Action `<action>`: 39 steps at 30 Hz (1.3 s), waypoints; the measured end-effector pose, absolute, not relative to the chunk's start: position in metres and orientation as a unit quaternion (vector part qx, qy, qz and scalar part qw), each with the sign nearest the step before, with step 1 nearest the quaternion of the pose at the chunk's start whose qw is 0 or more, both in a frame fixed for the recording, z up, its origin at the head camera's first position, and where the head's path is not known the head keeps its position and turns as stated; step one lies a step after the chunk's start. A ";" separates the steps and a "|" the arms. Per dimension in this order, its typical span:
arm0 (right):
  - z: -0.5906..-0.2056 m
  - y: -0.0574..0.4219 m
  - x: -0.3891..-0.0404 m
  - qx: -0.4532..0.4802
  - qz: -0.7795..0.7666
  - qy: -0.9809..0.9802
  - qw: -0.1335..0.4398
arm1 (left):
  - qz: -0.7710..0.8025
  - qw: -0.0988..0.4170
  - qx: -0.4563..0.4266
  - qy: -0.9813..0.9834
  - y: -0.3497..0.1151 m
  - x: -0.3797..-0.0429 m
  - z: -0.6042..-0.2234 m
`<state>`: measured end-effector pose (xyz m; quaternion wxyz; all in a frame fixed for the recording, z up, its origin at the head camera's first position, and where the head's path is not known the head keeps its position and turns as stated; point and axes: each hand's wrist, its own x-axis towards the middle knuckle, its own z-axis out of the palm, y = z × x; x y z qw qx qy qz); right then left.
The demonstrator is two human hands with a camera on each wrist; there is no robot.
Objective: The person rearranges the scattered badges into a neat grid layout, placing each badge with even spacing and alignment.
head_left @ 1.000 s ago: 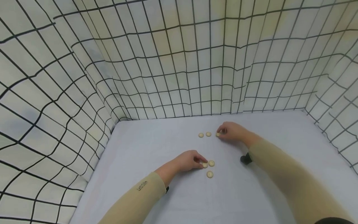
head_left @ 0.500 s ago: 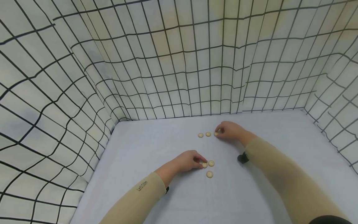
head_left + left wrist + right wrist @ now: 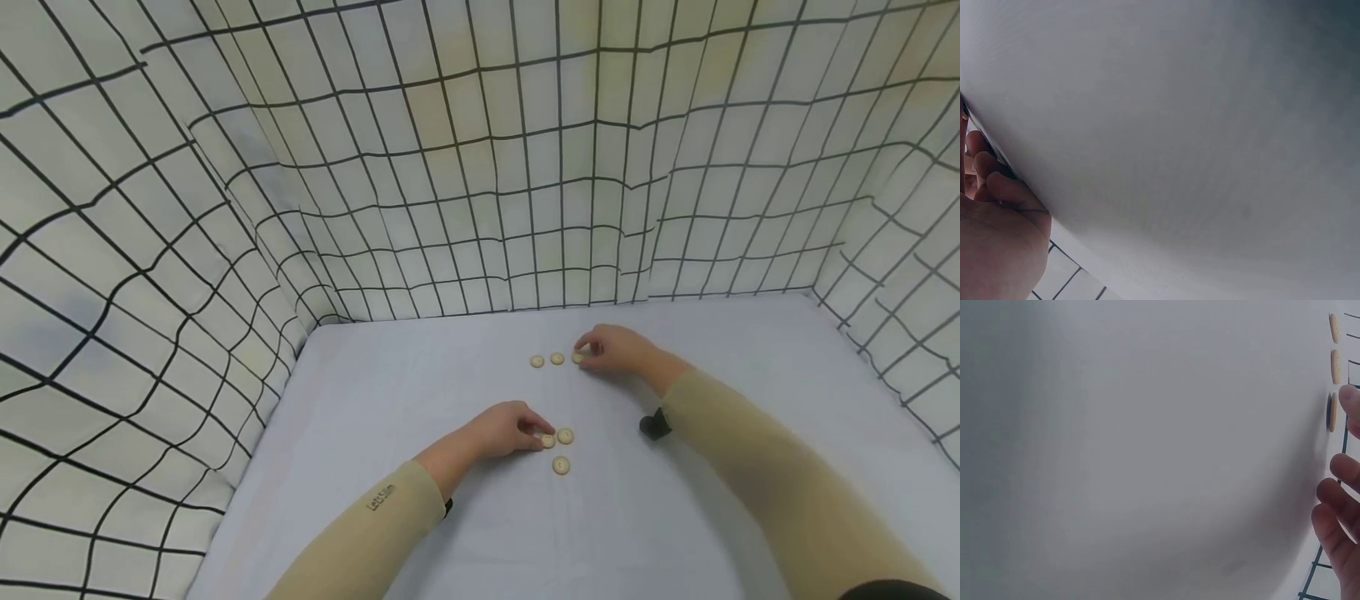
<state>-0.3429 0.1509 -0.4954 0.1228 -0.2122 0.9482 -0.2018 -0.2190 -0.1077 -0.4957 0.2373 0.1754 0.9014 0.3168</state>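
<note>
Buttons [image 3: 561, 465]: six on white desk [image 3: 375, 383], three in a row farther back, three clustered nearer. Left hand [image 3: 504, 429]: grip pinching the near leftmost button [image 3: 547, 441]. Right hand [image 3: 617, 350]: grip pinching the back rightmost button [image 3: 577, 357].

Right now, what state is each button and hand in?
Near left button: pinched at its edges.
Near right button: lying flat, unheld.
Nearest button: lying flat, untouched.
Far left button: lying flat, untouched.
Far middle button: lying flat, untouched.
Far right button: pinched; whether lifted, unclear.
Left hand: finger and thumb pinching.
Right hand: likewise pinching.
</note>
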 end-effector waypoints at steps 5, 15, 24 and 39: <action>-0.490 0.153 -0.335 -0.226 -0.223 0.940 0.124 | 0.316 0.240 0.174 0.901 -0.108 -0.220 -0.495; -0.480 0.156 -0.303 -0.305 -0.205 0.920 0.137 | 0.311 0.236 0.177 0.904 -0.109 -0.222 -0.496; -0.477 0.164 -0.263 -0.366 -0.217 0.896 0.130 | 0.320 0.238 0.178 0.900 -0.107 -0.221 -0.496; -0.483 0.146 -0.243 -0.411 -0.234 0.860 0.192 | 0.308 0.235 0.183 0.904 -0.107 -0.220 -0.496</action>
